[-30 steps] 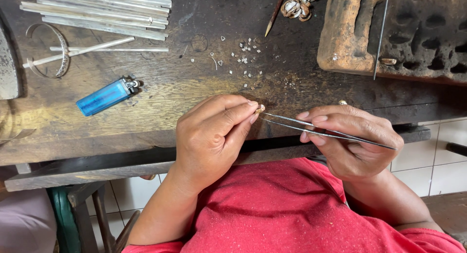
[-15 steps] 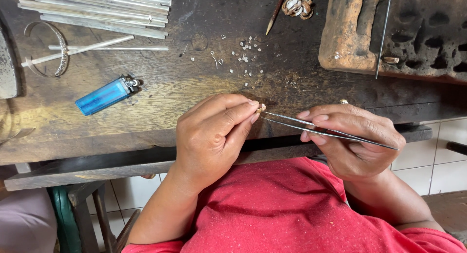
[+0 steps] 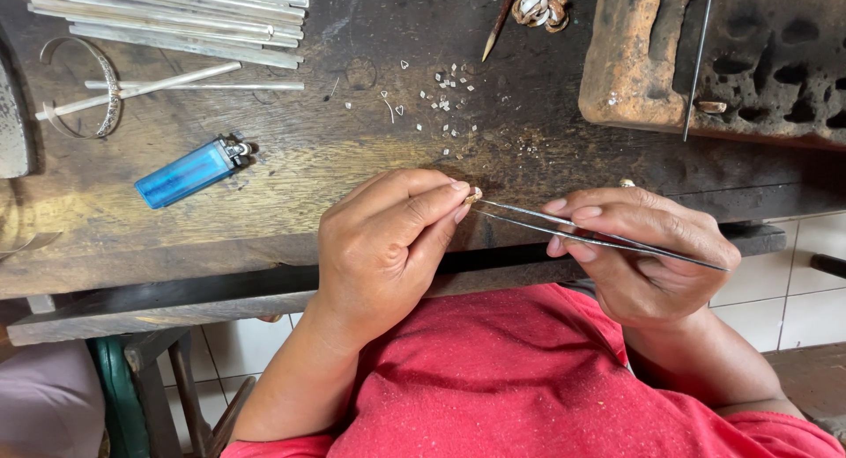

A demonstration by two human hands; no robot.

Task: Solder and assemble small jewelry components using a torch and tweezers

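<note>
At the desk's (image 3: 264, 172) near edge, a small metal piece (image 3: 474, 195) was pinched between the left hand's (image 3: 388, 247) closed fingers. Tweezers (image 3: 599, 236) were gripped in the right hand (image 3: 643, 255), tips meeting the piece. A blue lighter (image 3: 189, 172) lay well apart, toward the left edge.

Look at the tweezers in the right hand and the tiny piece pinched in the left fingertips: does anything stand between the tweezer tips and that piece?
Nothing visible does. The tweezers in the right hand reach straight to the tiny piece at the left hand fingertips.
</note>
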